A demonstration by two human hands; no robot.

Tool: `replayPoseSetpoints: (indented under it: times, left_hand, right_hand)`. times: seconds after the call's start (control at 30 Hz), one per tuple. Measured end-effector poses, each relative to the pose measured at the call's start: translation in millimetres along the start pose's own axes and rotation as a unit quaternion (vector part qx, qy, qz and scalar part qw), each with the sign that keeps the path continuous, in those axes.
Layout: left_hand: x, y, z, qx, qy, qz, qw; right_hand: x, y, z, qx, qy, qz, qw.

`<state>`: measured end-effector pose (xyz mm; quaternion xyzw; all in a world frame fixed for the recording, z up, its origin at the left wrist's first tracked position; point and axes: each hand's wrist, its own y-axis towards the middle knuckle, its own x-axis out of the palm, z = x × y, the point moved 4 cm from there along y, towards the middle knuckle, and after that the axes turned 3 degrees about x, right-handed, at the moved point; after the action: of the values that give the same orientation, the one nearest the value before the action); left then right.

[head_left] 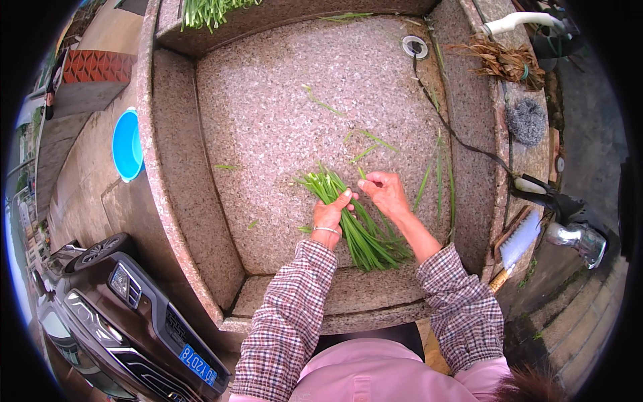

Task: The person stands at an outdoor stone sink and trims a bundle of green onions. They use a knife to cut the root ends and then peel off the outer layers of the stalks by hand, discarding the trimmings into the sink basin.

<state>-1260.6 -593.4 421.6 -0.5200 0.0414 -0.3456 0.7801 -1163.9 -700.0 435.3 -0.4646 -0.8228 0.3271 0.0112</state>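
Observation:
My left hand (331, 217) is wrapped around a bunch of garlic chives (357, 236), thumb on top. The pale cut ends point up and left, while the green leaf tips fan out towards the near wall of the stone sink (271, 125). Just right of the bunch, my right hand (386, 193) pinches a single chive leaf (361, 173) between thumb and forefinger. Loose leaf pieces (379, 140) lie on the sink floor beyond my hands. Longer loose leaves (439, 176) rest along the right side.
More chives (216, 12) lie on the far left ledge. A drain (414, 46) with a dark strap (442, 118) is at far right. The right rim bears a fibre bundle (507, 60), steel wool (526, 121), a brush (520, 241) and a tap (577, 241). Left outside stand a blue basin (127, 144) and a car (125, 311).

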Motion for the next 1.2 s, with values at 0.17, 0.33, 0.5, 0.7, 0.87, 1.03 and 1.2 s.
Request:
replayPoseSetpoints:
  times: [0.17,0.33,0.5,0.7,0.87,1.03,1.2]
  left_hand:
    - [7,-2,-3,0.015,-0.050,-0.001,0.999]
    - [3,-3,-6,0.007,-0.064,-0.044,0.997]
    - [7,-2,-16,0.016,-0.063,-0.086,0.994]
    - [-10,-3,0,-0.009,-0.047,-0.072,0.996]
    - [-73,8,60,0.110,-0.110,0.034,0.987]
    - [-35,-60,155,0.183,-0.054,-0.079,0.979]
    - [-21,-133,226,0.272,0.021,-0.184,0.944]
  right_hand:
    - [15,5,-6,-0.025,-0.064,0.014,0.998]
    - [25,1,-6,-0.050,-0.033,-0.002,0.998]
    - [34,-2,-3,-0.044,-0.051,-0.013,0.998]
    - [18,-9,4,-0.001,-0.024,-0.006,1.000]
    - [-55,-1,28,0.048,-0.088,0.108,0.989]
    - [-61,-16,-1,0.011,-0.130,0.088,0.988]
    - [-21,-35,-31,-0.044,-0.203,-0.086,0.974]
